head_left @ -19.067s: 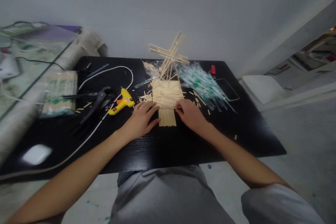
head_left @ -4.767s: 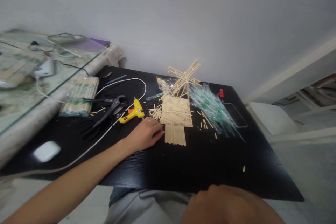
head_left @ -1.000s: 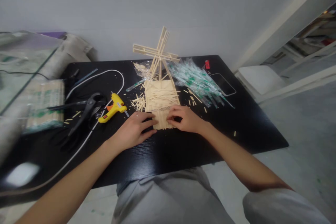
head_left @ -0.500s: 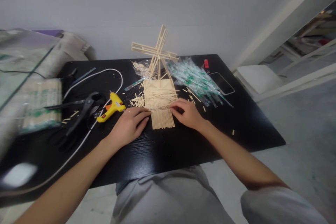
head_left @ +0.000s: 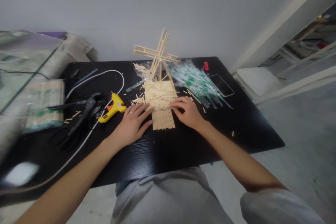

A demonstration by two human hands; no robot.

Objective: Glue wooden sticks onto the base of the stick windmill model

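Observation:
A model windmill of thin wooden sticks stands on the table, with crossed blades (head_left: 159, 55) over a square stick base (head_left: 160, 85). Loose sticks (head_left: 162, 99) lie across the base. In front of it, a flat row of parallel sticks (head_left: 163, 119) juts toward me. My left hand (head_left: 133, 121) lies at the base's front left corner, fingers apart, index fingertip touching the edge. My right hand (head_left: 188, 112) is at the front right corner, its thumb and fingertips drawn together by the edge; what is between them is hidden. A yellow glue gun (head_left: 112, 107) lies left of my left hand.
Black-handled pliers (head_left: 89, 110) and a white cable (head_left: 86, 143) lie left, near a bagged bundle of sticks (head_left: 44, 105). Green-white plastic wrappers (head_left: 195, 82), a phone (head_left: 223, 84) and a red object (head_left: 206, 66) are at right. Short stick offcuts (head_left: 138, 99) lie beside the base.
My right hand came back from the table's front to the model. Over the last second, both hands moved from the front stick row up to the base's front edge; the left fingers spread.

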